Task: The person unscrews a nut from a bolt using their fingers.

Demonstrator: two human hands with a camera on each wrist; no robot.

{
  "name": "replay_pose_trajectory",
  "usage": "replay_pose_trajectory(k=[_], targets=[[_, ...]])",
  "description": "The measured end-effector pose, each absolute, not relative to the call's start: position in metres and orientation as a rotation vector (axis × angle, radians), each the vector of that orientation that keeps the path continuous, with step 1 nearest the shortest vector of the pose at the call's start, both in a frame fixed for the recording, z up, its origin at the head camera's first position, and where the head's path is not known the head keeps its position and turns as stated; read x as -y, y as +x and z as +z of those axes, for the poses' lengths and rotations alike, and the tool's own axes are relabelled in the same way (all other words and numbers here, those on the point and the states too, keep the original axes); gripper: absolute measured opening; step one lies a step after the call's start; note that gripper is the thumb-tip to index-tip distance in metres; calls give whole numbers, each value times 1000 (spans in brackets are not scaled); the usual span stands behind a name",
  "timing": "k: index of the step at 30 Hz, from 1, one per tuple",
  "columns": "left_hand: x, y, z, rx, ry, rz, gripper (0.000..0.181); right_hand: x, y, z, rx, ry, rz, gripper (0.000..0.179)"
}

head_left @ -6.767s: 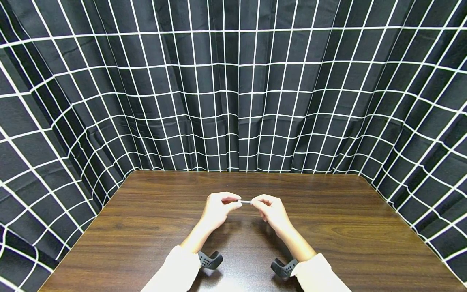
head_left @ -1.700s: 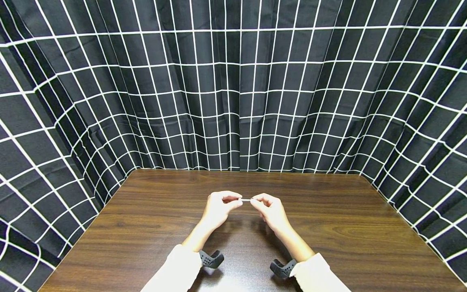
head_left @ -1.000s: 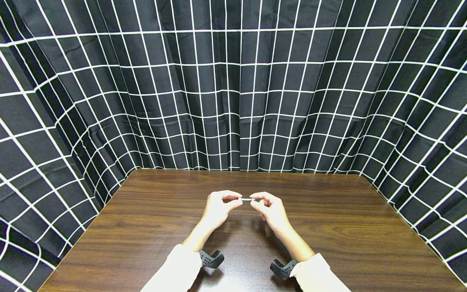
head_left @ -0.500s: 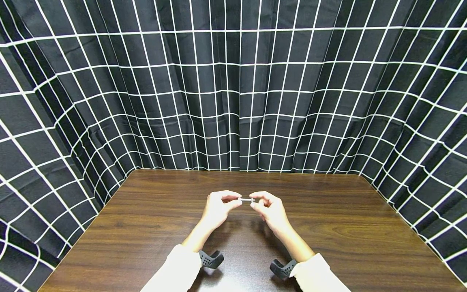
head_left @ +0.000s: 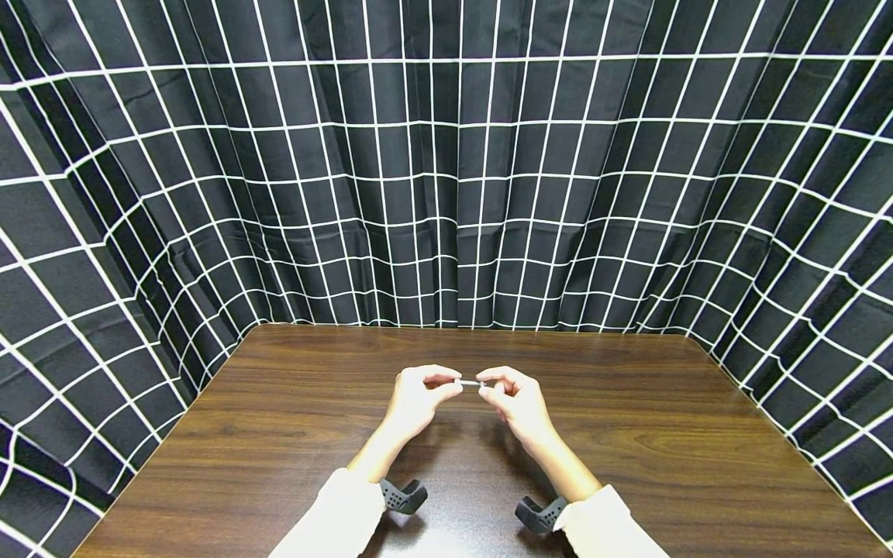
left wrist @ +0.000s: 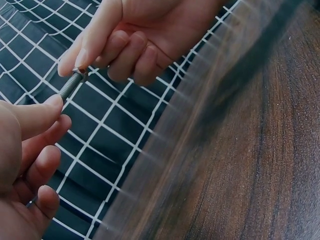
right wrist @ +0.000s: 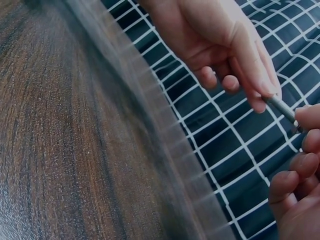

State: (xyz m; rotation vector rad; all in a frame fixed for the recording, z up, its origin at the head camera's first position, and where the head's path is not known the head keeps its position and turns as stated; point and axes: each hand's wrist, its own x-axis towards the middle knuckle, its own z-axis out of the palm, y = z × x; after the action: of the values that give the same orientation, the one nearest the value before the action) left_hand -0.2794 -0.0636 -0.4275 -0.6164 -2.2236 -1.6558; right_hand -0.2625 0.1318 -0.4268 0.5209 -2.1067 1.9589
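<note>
My left hand [head_left: 416,395] pinches one end of a small grey threaded bolt [head_left: 470,383] between thumb and fingertip, above the table. At its other end sits a hex nut [left wrist: 83,75], with my right hand [head_left: 519,399] holding it by thumb and forefinger. The bolt lies roughly level between the two hands in the head view. In the right wrist view the grey bolt shaft [right wrist: 281,107] spans the short gap between the fingertips. The end in my left hand is hidden by the fingers. The other fingers of both hands are loosely curled.
A brown wood-grain table [head_left: 314,364] lies below the hands. Dark curtains [head_left: 446,194] with a white grid hang behind it and at both sides. Each wrist carries a dark grey strap mount [head_left: 405,496] close to the tabletop.
Both hands stay almost in place. The right thumb and forefinger closed over the bolt's end, then parted around the nut, and shifted slightly there. The left hand's grip looks the same.
</note>
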Motion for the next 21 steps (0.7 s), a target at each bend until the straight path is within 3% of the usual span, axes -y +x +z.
replay_pose_trajectory(k=[10,21], targets=[[61,-275,-425,2220,-593,-1688,16,-133,-262,-423,2083,427,2027,21],[58,-250,-394,2212,-625,-1652,15,-131,-263,-425,2245,310,2023,26]])
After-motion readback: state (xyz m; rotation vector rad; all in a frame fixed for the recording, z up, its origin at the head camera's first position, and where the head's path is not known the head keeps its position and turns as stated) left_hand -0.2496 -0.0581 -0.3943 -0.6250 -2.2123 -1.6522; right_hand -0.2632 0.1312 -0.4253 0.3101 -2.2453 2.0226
